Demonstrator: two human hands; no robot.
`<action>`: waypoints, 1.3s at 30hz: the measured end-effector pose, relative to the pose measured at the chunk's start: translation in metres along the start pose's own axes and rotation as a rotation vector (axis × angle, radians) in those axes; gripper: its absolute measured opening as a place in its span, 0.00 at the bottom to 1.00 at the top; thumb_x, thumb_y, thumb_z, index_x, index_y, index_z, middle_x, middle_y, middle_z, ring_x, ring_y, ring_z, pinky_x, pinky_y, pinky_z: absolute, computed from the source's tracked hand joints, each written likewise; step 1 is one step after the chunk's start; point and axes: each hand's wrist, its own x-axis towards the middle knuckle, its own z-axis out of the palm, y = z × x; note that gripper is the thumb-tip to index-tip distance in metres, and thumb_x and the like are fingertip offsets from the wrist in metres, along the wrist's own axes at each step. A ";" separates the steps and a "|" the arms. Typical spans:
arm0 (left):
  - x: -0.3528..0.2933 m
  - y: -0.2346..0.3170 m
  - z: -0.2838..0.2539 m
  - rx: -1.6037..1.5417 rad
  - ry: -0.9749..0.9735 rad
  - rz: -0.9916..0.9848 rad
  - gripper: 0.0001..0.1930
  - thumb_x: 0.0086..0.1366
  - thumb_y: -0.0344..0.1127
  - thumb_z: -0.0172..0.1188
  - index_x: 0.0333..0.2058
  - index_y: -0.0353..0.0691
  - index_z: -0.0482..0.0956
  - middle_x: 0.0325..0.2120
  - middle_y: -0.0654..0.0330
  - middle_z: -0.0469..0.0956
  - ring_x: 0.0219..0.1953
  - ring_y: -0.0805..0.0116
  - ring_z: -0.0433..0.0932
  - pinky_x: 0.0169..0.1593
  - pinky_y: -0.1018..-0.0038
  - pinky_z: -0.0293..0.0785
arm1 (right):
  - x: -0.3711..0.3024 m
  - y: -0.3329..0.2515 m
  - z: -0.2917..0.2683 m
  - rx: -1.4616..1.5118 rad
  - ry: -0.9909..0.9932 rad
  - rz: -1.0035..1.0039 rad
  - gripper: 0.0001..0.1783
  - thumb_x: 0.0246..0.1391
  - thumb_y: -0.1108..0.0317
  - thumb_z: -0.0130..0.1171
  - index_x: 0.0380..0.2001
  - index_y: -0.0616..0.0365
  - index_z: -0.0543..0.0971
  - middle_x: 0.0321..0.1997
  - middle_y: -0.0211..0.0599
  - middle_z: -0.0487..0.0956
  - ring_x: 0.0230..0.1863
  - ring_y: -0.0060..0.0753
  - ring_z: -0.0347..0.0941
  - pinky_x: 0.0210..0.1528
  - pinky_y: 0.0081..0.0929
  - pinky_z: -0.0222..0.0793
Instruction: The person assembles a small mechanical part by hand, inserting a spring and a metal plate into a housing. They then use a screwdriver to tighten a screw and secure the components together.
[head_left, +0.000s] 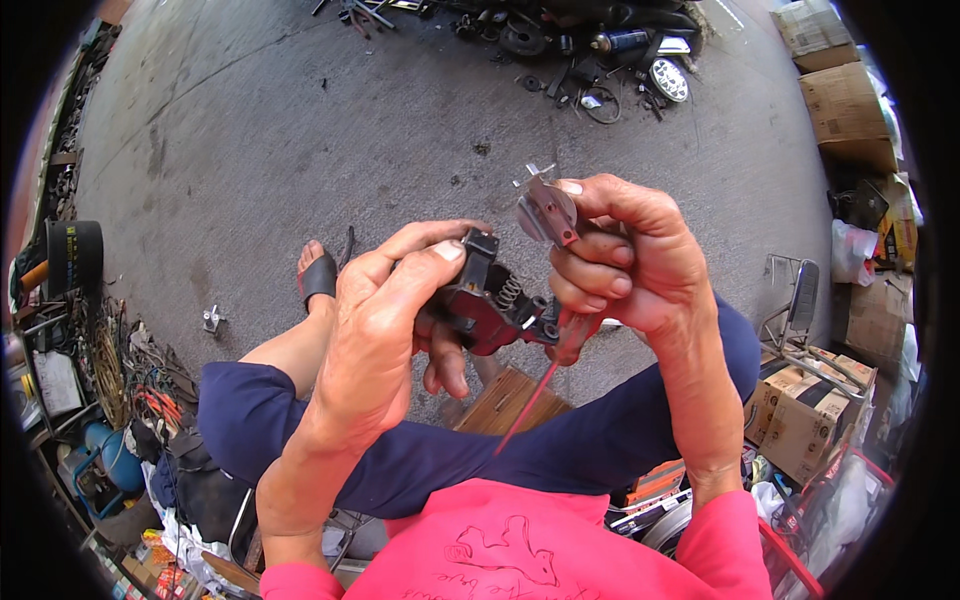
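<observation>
Above my lap, my left hand (385, 305) is closed round a black mechanical part (485, 310) with a small coil spring (509, 292) showing on its side. To the right and a little farther off, my right hand (630, 260) pinches a flat metal piece (547, 210) with a rounded plate and short prongs at its top. A thin reddish rod (527, 408), perhaps a screwdriver shaft, runs from below the right hand's lower fingers down toward my shirt. The fingers hide its upper end. The two parts are held apart from each other.
A wooden block (512, 400) is below my hands, between my legs. On the grey floor (260, 140), a small metal piece (212, 319) lies at left. Loose machine parts (590, 80) crowd the far side. Cardboard boxes (808, 415) stand at right; clutter and a blue machine (110, 455) at left.
</observation>
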 end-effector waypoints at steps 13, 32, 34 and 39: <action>-0.004 0.002 0.000 -0.031 0.014 -0.033 0.19 0.63 0.37 0.45 0.46 0.26 0.71 0.22 0.55 0.77 0.06 0.74 0.68 0.07 0.84 0.62 | -0.002 -0.001 0.004 0.030 -0.005 -0.033 0.16 0.55 0.60 0.49 0.17 0.55 0.70 0.07 0.21 0.55 0.07 0.21 0.52 0.17 0.25 0.54; -0.007 0.003 0.000 0.056 0.038 0.087 0.19 0.63 0.36 0.47 0.49 0.31 0.70 0.26 0.57 0.78 0.14 0.75 0.74 0.13 0.85 0.62 | -0.017 0.019 0.032 -1.203 0.304 -0.694 0.07 0.43 0.75 0.63 0.28 0.64 0.77 0.08 0.18 0.62 0.11 0.05 0.53 0.13 0.14 0.45; -0.005 0.003 0.001 0.059 0.033 0.106 0.21 0.61 0.36 0.48 0.49 0.27 0.69 0.27 0.57 0.78 0.16 0.75 0.75 0.12 0.85 0.66 | -0.015 0.024 0.030 -1.270 0.297 -0.802 0.07 0.40 0.76 0.63 0.27 0.62 0.77 0.06 0.18 0.59 0.09 0.06 0.51 0.12 0.15 0.43; -0.006 0.002 0.001 0.070 0.034 0.109 0.22 0.60 0.36 0.48 0.50 0.27 0.69 0.27 0.57 0.78 0.16 0.74 0.75 0.14 0.84 0.66 | -0.016 0.022 0.029 -1.374 0.252 -0.849 0.09 0.36 0.79 0.62 0.26 0.64 0.77 0.08 0.17 0.62 0.11 0.03 0.53 0.14 0.10 0.42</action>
